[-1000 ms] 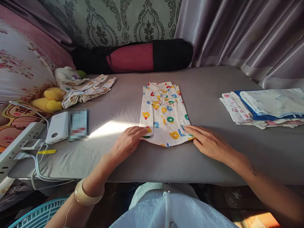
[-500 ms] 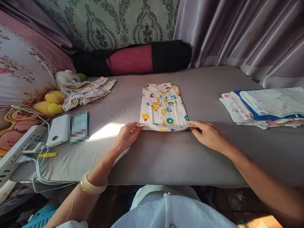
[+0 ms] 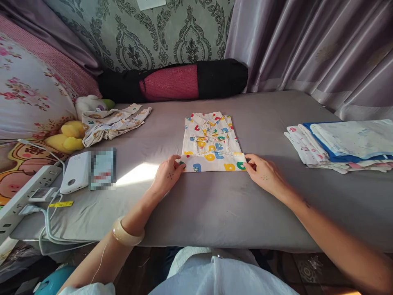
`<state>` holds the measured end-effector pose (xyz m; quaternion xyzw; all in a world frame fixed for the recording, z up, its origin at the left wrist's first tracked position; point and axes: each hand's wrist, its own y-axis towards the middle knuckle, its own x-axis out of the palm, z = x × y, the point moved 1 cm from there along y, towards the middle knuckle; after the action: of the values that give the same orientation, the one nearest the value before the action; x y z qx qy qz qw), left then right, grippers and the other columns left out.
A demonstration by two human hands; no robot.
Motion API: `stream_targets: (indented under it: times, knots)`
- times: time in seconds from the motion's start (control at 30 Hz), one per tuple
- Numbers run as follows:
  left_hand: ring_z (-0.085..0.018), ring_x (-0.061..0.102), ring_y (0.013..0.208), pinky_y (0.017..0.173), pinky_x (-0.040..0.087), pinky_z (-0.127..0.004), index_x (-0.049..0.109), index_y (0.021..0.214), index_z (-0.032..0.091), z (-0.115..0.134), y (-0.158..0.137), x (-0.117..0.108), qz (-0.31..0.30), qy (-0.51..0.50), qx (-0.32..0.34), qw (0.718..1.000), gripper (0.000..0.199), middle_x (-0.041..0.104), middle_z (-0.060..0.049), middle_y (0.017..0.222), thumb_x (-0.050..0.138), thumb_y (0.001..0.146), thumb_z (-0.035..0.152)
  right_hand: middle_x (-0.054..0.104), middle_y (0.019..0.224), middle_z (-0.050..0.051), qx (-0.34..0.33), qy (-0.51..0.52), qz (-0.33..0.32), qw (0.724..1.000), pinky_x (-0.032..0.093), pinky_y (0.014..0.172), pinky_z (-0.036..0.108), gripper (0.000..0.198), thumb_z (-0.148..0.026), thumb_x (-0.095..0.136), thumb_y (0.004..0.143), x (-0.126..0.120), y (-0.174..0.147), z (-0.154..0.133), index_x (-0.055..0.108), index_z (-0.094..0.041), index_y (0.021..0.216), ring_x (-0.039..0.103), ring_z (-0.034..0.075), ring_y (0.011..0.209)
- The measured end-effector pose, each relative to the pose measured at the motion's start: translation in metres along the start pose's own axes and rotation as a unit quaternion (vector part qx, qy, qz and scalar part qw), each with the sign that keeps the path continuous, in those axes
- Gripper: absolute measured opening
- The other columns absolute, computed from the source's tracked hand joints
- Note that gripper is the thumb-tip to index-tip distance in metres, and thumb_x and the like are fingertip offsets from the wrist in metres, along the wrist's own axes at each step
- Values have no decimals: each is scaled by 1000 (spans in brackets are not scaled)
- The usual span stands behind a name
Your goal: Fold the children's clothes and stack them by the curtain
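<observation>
A white child's shirt (image 3: 211, 141) with colourful letter-like prints lies flat on the grey bed surface, its collar pointing away from me. Its near hem is turned up into a straight band across the lower part. My left hand (image 3: 168, 175) pinches the left end of that band between thumb and fingers. At the opposite end, my right hand (image 3: 263, 174) pinches the band's right corner. Both hands are closed on the fabric, and the backs of the hands hide part of the fingers.
Folded cloths (image 3: 350, 139) are stacked at the right. To the left lie a crumpled printed garment (image 3: 113, 123), a yellow plush toy (image 3: 69, 137), a white power bank (image 3: 76, 172), a blurred rectangular item (image 3: 102, 168) and a power strip (image 3: 29, 196). A black-and-red roll bag (image 3: 172, 82) lies against the wall.
The shirt's near edge has been folded farther up, away from me, and now forms a wide flat band. Both hands have stayed at its two ends. The view has tilted up slightly.
</observation>
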<state>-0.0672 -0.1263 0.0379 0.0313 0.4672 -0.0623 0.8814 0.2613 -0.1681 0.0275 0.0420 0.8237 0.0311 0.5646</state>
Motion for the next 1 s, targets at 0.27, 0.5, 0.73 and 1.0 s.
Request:
stream_targets:
  times: [0.27, 0.5, 0.73, 1.0]
  knots:
    - [-28, 59, 110, 95, 49, -48, 51, 130, 17, -3, -6, 7, 89, 98, 221, 966, 36, 64, -16, 119, 42, 98, 31, 69, 112, 16, -97, -121, 42, 987, 50, 82, 42, 38, -27, 37, 98, -16, -5, -30, 60, -16, 125, 65, 30, 99]
    - [-31, 21, 150, 118, 28, -54, 30, 150, 10, 45, -3, 38, -19, 149, 274, 950, 53, 34, -20, 157, 29, 101, 30, 28, 161, 9, -302, -87, -43, 948, 16, 122, 51, 57, -39, 28, 103, 12, 0, -74, 29, -16, 155, 17, 25, 151]
    - [-32, 19, 150, 120, 22, -55, 33, 150, 8, 44, 7, 55, -41, 185, 256, 948, 55, 32, -18, 158, 26, 102, 34, 25, 162, 8, -291, -73, -93, 950, 16, 121, 57, 59, -46, 26, 103, 29, 4, -72, 28, -19, 155, 16, 27, 151]
    - [-30, 20, 150, 121, 20, -52, 31, 151, 9, 42, 7, 54, -68, 187, 245, 949, 56, 29, -16, 160, 31, 101, 33, 23, 162, 8, -275, -71, -126, 950, 14, 122, 57, 60, -47, 25, 103, 28, 4, -72, 34, -15, 153, 14, 27, 151]
